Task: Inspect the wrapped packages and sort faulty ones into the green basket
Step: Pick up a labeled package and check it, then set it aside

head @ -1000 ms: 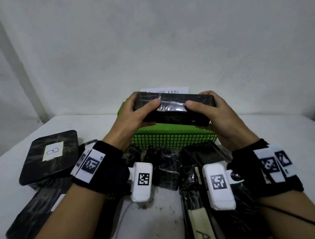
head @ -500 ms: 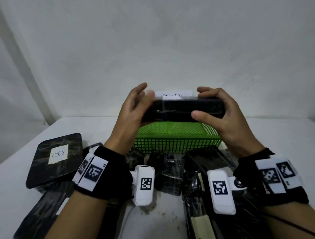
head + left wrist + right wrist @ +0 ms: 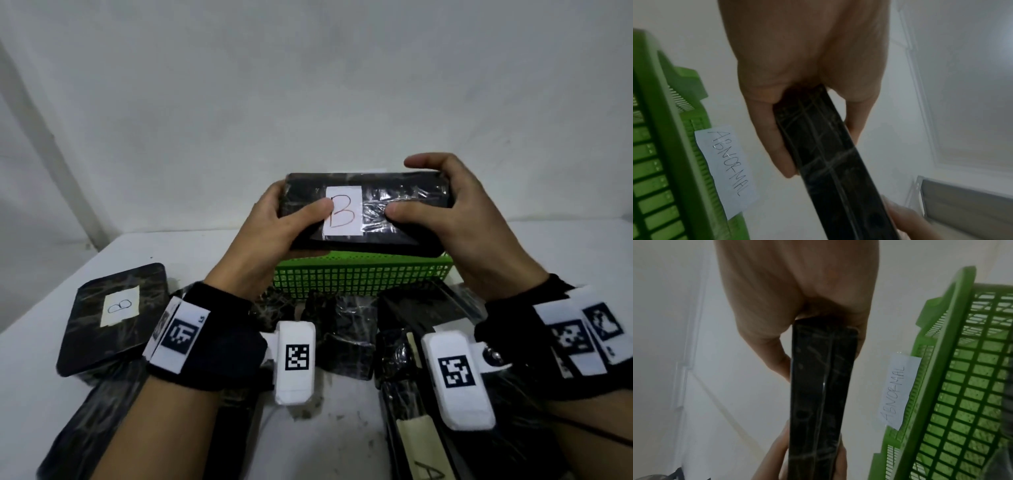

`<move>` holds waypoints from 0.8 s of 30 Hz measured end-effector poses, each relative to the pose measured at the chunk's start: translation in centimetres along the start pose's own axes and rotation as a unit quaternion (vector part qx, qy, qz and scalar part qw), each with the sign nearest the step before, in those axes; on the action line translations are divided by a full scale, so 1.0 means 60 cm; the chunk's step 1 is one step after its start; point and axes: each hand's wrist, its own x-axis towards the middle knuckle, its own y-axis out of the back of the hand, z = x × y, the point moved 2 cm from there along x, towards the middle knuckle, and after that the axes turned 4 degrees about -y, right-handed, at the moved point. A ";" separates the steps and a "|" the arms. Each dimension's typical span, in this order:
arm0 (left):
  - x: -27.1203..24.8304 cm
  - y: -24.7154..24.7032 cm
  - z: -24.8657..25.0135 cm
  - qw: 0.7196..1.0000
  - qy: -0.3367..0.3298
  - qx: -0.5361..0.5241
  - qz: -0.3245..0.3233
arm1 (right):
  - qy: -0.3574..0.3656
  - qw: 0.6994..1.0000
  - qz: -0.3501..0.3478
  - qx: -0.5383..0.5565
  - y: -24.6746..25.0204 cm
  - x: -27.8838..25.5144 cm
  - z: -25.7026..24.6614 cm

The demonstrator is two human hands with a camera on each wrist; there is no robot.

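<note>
Both the left hand and right hand grip the package by its ends (thumbs on top), tilting its label up for checking over the green basket.

- White table: runs across the lower half of the head view.
- Pale wall: bare and lightly smudged, at 12 o'clock beyond the table.
- Paper slip: handwritten "ABNORMAL".
- Grey panel: at 4 o'clock in the left wrist view.
</note>
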 end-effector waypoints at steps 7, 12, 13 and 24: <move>0.002 -0.004 -0.001 0.998 -0.045 0.022 0.029 | 0.026 0.998 0.039 -0.050 -0.003 0.002 0.001; -0.009 -0.017 0.014 0.993 -0.001 -0.120 -0.009 | 0.043 0.990 0.102 -0.082 0.017 0.004 -0.008; -0.011 -0.017 0.015 0.986 0.019 -0.163 -0.028 | 0.049 0.991 0.104 -0.066 0.019 0.003 -0.011; -0.017 -0.031 0.002 0.971 0.045 -0.174 -0.157 | 0.051 0.969 0.004 -0.243 0.008 0.002 -0.003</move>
